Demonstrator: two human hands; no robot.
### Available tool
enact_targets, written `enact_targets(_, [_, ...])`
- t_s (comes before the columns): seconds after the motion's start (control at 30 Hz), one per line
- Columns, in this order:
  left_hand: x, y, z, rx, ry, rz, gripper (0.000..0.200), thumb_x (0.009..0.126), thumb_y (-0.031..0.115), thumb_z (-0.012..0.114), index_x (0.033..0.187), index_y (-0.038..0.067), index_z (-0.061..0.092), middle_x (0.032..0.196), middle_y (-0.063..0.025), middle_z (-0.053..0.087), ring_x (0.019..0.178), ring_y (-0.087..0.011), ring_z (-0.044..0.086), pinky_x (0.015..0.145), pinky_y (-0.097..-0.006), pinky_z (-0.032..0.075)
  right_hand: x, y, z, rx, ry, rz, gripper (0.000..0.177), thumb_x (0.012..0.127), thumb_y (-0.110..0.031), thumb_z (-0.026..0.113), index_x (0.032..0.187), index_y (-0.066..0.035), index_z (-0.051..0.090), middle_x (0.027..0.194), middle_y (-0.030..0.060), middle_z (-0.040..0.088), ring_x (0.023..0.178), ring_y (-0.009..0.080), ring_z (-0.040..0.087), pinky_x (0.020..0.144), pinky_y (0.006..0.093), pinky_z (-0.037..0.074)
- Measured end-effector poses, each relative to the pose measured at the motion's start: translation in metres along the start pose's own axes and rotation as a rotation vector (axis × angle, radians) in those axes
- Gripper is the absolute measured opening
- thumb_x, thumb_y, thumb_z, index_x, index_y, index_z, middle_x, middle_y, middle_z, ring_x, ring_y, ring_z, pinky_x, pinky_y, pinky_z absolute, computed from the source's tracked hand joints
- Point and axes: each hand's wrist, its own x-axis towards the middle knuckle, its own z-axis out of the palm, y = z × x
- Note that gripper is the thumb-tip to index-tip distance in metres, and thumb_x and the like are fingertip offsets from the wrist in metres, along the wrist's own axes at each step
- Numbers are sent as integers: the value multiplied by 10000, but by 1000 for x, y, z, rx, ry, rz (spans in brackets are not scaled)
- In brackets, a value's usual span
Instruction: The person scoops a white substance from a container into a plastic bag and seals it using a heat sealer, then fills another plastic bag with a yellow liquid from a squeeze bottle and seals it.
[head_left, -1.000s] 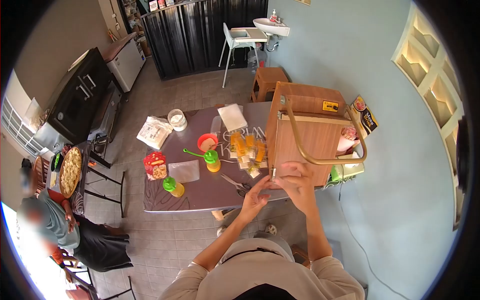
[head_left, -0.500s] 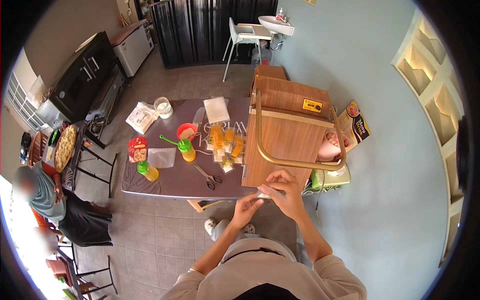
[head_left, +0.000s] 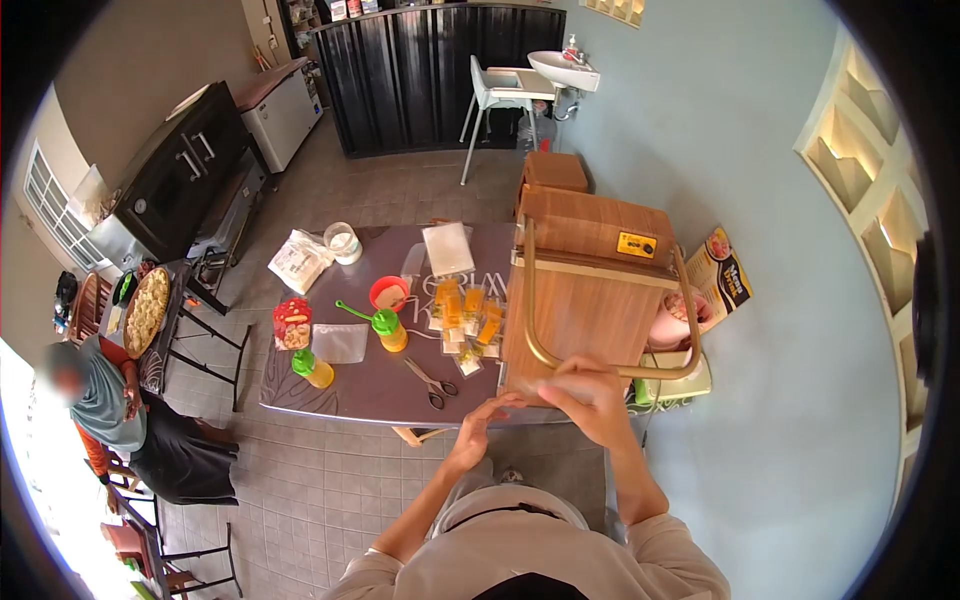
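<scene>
small pale item (head_left: pixel 530 392), too blurred to name, sits between my hands at the near edge of the table (head_left: pixel 290 385), just by the front corner of the wood-patterned box (head_left: pixel 590 315). what's just changed is my hands: half a second ago the fingers met closely over it, and now my left hand (head_left: pixel 475 432) has its fingers reaching out straighter, while my right hand (head_left: pixel 592 405) is smeared by motion, thumb and fingers bent towards each other. i can't tell whether either one is really gripping, so i'd judge the item is being handled rather than set down. against the earlier frame, the item shows less plainly and my view has shifted a little; the scissors (head_left: pixel 430 382) still lie with the loops towards me, and the filled packets (head_left: pixel 468 322) look unmoved beside the box, near the green-topped bottle (head_left: pixel 390 331).
</scene>
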Motion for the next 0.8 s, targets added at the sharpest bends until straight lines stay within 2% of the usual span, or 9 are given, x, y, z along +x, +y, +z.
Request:
enact_targets(0.03, [1, 3, -6, 6, 8, 2, 1154, 536, 900, 354, 1277, 19, 433, 1232, -110, 484, 1156, -229, 448, 904, -382, 372, 3, -5, 0, 282, -130, 169, 97, 774, -123, 675, 800, -30, 682, 719, 27, 594, 672, 150, 538, 588, 272, 396])
enact_targets(0.1, [-1, 8, -13, 70, 20, 91, 1210, 529, 927, 248, 1313, 14, 380, 1259, -119, 464, 1162, -237, 443, 905, -382, 372, 14, -10, 11, 258, -90, 83, 113, 747, -109, 696, 792, -7, 679, 706, 59, 573, 650, 132, 520, 578, 236, 369])
enact_targets(0.17, [-1, 16, -19, 75, 29, 112, 1179, 558, 904, 287, 1318, 6, 368, 1265, -123, 460, 1159, -240, 443, 904, -386, 375, 23, -7, 19, -482, 33, -253, 121, 738, -128, 706, 784, -19, 680, 689, 48, 574, 634, 138, 519, 565, 247, 371])
enact_targets(0.23, [4, 17, -27, 81, 40, 136, 1149, 588, 882, 327, 1322, -1, 357, 1272, -127, 456, 1157, -243, 442, 902, -389, 379, 27, -5, 33, -233, 47, -127, 118, 737, -130, 707, 780, -24, 679, 681, 39, 575, 629, 139, 517, 563, 255, 375])
enact_targets(0.3, [8, 10, -32, 98, 49, 199, 903, 747, 661, 524, 1329, -5, 343, 1265, -127, 464, 1107, -209, 470, 890, -351, 392, 30, -4, 44, 19, 54, 13, 115, 735, -132, 708, 776, -30, 677, 673, 30, 576, 623, 140, 516, 560, 263, 378])
enact_targets(0.37, [6, 10, -33, 58, 86, 149, 729, 797, 474, 573, 1307, -8, 376, 1249, -117, 480, 1079, -180, 481, 877, -323, 400, 36, -3, 52, -188, 23, -150, 120, 733, -134, 708, 783, -31, 675, 667, 32, 579, 623, 149, 522, 566, 271, 386])
enact_targets(0.5, [5, 7, -42, -171, 114, -13, 316, 857, 80, 594, 1150, -26, 542, 1106, -89, 583, 951, -112, 534, 837, -263, 429, 37, 8, 73, -132, 62, -38, 132, 727, -139, 712, 783, -25, 674, 672, 46, 582, 632, 149, 530, 577, 264, 393])
enact_targets(0.6, [9, 5, -43, -137, 230, -53, 177, 874, 77, 559, 995, -36, 619, 923, -95, 650, 862, -165, 602, 810, -286, 459, 38, 15, 76, -77, 70, 48, 190, 701, -163, 731, 817, -25, 672, 681, 57, 585, 644, 162, 540, 592, 267, 403])
enact_targets(0.8, [36, 13, -41, -229, 285, 66, 168, 884, 88, 548, 914, -53, 635, 876, -114, 663, 834, -149, 611, 805, -279, 467, 35, 3, 11, -466, 247, -118, 305, 654, -240, 745, 883, -63, 647, 670, 56, 548, 645, 193, 530, 635, 331, 376])
